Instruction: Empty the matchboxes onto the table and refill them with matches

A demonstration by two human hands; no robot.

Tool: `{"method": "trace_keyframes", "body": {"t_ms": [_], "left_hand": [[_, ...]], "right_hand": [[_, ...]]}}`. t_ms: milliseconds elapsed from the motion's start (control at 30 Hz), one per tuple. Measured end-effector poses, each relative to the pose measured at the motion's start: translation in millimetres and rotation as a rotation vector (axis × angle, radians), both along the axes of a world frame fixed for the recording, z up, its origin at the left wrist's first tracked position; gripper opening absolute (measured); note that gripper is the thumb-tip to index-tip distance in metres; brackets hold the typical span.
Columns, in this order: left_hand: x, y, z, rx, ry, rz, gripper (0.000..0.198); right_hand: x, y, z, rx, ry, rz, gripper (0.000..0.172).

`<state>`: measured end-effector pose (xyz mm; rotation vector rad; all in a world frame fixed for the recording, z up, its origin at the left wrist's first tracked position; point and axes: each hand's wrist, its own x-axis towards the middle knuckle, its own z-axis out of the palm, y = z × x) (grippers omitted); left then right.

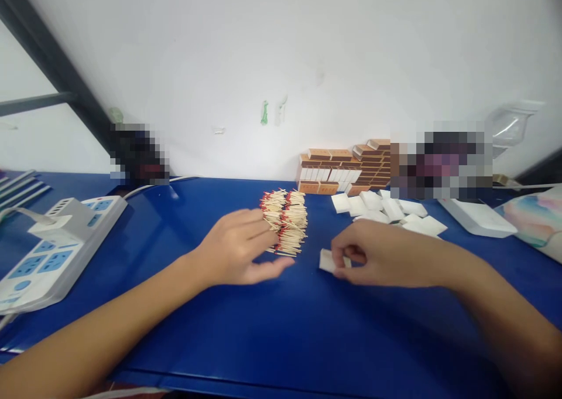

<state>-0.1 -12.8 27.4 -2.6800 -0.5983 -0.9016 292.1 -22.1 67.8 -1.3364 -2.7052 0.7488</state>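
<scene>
Head cam: my left hand (239,249) is open, fingertips on the matches (286,220) piled mid tabletop (219,334). Right hand (386,255) pinches a white tray (327,261) just right of them. Best grab a small even bunch, heads aligned.

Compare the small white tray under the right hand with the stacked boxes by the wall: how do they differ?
The white tray is plain white; the stacked boxes have brown sides. The white tray lies alone on the blue table, pinched by the right hand; the stacked boxes sit piled in rows against the wall, untouched. Both are small and rectangular.
</scene>
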Motion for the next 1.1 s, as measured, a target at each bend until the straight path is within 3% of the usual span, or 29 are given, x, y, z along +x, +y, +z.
{"method": "trace_keyframes", "body": {"t_ms": [67,167,233,367,467,667,833,1100], "left_hand": [[6,-15,-2.4,-0.047,0.016,-0.010,0.035],[8,-31,-7.7,-0.259,0.124,0.099,0.058],[7,-36,-11.8,-0.356,0.160,0.146,0.059],[9,-40,-22.4,-0.427,0.065,0.155,0.064],[14,-44,-32.3,-0.483,0.035,0.147,0.069],[13,-46,-40.8,-0.502,0.006,0.076,0.036],[-3,-39,-34.5,-0.515,0.016,0.043,0.031],[-9,-32,-32.5,-0.567,0.039,0.087,0.031]], "right_hand": [[-17,-11,-1.0,-0.079,0.074,0.073,0.009],[-35,-22,-6.7,-0.153,0.162,0.141,0.008],[-39,-21,-9.8,-0.148,0.203,0.133,0.009],[-34,-7,-14.3,0.041,0.289,-0.019,0.020],[-33,3,-21.6,0.222,0.294,-0.091,0.015],[-47,6,-44.0,0.380,0.192,-0.063,0.015],[-51,8,-55.0,0.452,0.152,-0.063,0.014],[-48,10,-51.6,0.485,0.123,-0.039,0.017]]}}
